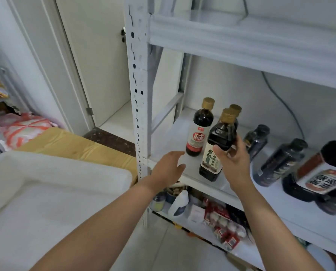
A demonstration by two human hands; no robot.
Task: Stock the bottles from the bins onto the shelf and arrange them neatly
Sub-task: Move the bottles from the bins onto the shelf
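Observation:
A dark sauce bottle with a gold cap and a beige label (215, 151) stands near the front edge of the white shelf (167, 137). My right hand (234, 161) grips its right side at the shoulder. A red-labelled dark bottle (199, 132) stands just left of it, and a third gold-capped bottle (235, 109) shows behind. My left hand (170, 168) hovers open at the shelf's front edge, left of the bottles, holding nothing. A white bin (51, 173) sits at the lower left.
Two dark bottles (258, 137) (282, 163) and a large dark jug with a red-and-white label (319, 173) stand further right on the same shelf. The white shelf post (139, 114) rises left of the bottles. The lower shelf holds a white bottle (180, 204) and red packets (222, 223). A yellow box (75, 143) lies behind the bin.

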